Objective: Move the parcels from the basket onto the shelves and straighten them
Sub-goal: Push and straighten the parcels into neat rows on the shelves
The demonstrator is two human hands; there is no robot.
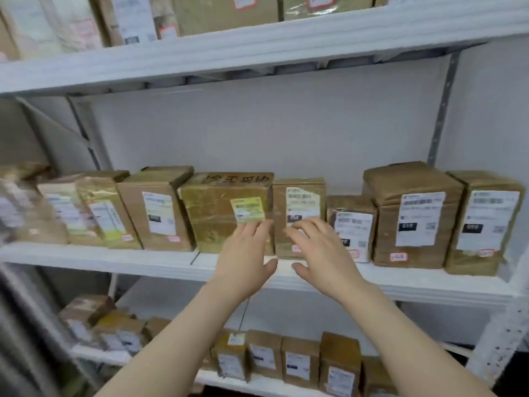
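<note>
A row of brown cardboard parcels stands on the white middle shelf (143, 257). My left hand (246, 253) reaches to the front of a tape-wrapped parcel with a yellow label (217, 213), fingers straight against its lower right corner. My right hand (320, 250) lies with spread fingers on the front of the narrower parcel (300, 196) beside it. Neither hand grips anything. The basket is out of sight.
More parcels fill the top shelf (257, 38) and the bottom shelf (286, 365). Taller parcels (412, 216) stand at the right end of the middle shelf. A grey upright (440, 110) runs at the back right. Wall space shows above the middle row.
</note>
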